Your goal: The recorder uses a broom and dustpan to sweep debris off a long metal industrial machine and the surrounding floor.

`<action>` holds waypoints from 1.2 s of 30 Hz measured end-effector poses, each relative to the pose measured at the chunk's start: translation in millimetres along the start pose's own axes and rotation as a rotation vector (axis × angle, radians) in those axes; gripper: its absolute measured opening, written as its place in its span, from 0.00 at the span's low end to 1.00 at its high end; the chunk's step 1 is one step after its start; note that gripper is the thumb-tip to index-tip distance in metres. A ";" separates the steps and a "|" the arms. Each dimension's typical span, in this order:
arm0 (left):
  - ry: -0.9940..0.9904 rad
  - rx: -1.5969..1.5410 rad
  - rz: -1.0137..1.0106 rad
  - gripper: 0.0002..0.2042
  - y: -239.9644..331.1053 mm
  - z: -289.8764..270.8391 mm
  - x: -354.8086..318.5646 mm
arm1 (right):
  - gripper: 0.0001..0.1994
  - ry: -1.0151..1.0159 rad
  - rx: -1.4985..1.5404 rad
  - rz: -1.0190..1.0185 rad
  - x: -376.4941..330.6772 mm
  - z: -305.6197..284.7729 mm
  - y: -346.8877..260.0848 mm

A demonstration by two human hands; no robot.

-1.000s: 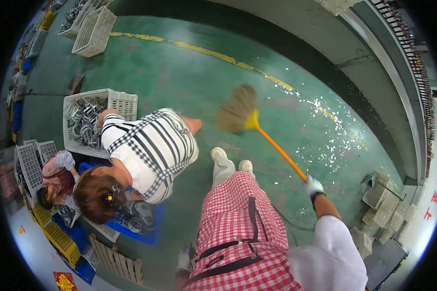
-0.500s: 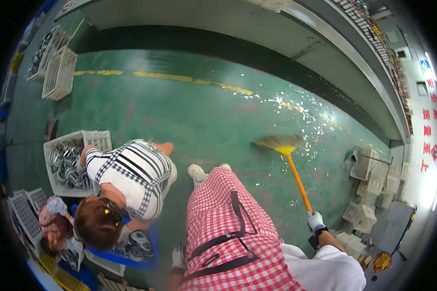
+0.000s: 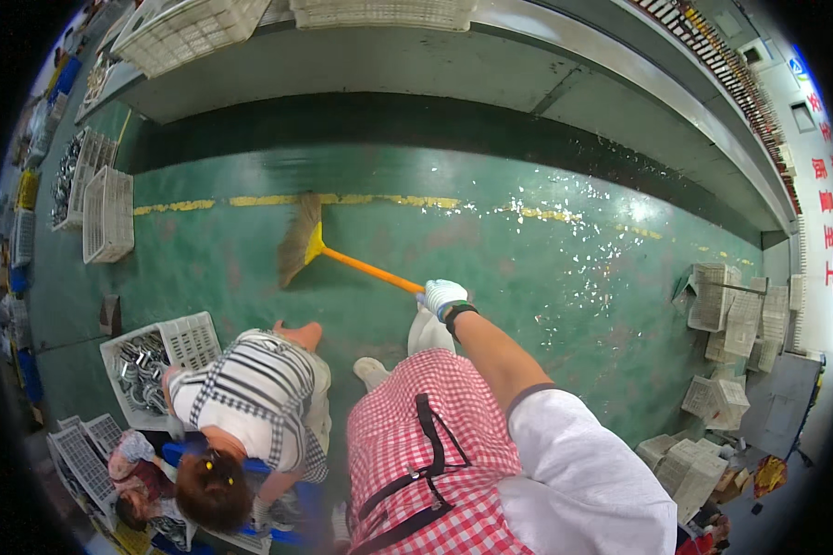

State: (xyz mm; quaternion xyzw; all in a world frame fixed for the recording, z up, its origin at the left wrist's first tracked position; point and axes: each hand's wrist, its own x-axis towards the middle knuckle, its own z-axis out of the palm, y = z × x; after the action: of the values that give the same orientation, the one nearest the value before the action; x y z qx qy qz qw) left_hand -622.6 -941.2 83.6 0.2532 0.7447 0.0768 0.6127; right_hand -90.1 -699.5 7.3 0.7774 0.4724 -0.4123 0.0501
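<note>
In a white knit glove, my right hand [image 3: 445,295] is closed around the orange handle of a broom [image 3: 370,268]. Its arm stretches forward across my red-and-white checked apron [image 3: 426,407]. The broom's yellow collar and brown bristles stand on the green floor, ahead and to the left of my feet, near the yellow line [image 3: 342,199]. White scraps [image 3: 583,231] lie scattered on the floor to the right of the broom. My left hand [image 3: 341,524] shows only as a sliver of glove beside the apron at the lower edge; its fingers cannot be made out.
Close on my left a person [image 3: 250,388] bends by a white crate [image 3: 199,338] of metal parts, another person [image 3: 134,472] beyond. A long grey bench [image 3: 389,69] runs across the far side. White crates [image 3: 713,398] are stacked at right, others [image 3: 108,217] stand far left.
My right hand has swung the broom from the right, by the white scraps, across to the left ahead of me. My right foot has stepped forward.
</note>
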 end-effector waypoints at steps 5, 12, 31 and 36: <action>-0.006 0.222 0.248 0.11 59.1 45.4 26.9 | 0.24 -0.142 0.018 0.253 7.3 -56.3 96.9; -0.053 0.455 0.551 0.11 70.2 102.9 101.4 | 0.23 -0.113 0.017 0.797 -149.9 -118.7 326.1; -0.109 0.363 -0.149 0.16 361.7 262.5 64.0 | 0.23 0.052 0.209 0.499 -124.0 -215.3 281.2; -0.017 0.261 -0.008 0.18 384.0 215.3 87.9 | 0.22 -0.030 0.063 -0.015 74.7 -218.6 128.3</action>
State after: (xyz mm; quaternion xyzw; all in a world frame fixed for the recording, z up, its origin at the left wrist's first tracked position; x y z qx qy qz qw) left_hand -319.7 -611.7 118.8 0.3283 0.7443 -0.0251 0.5811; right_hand 155.2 -615.9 59.2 0.7688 0.4643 -0.4388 0.0294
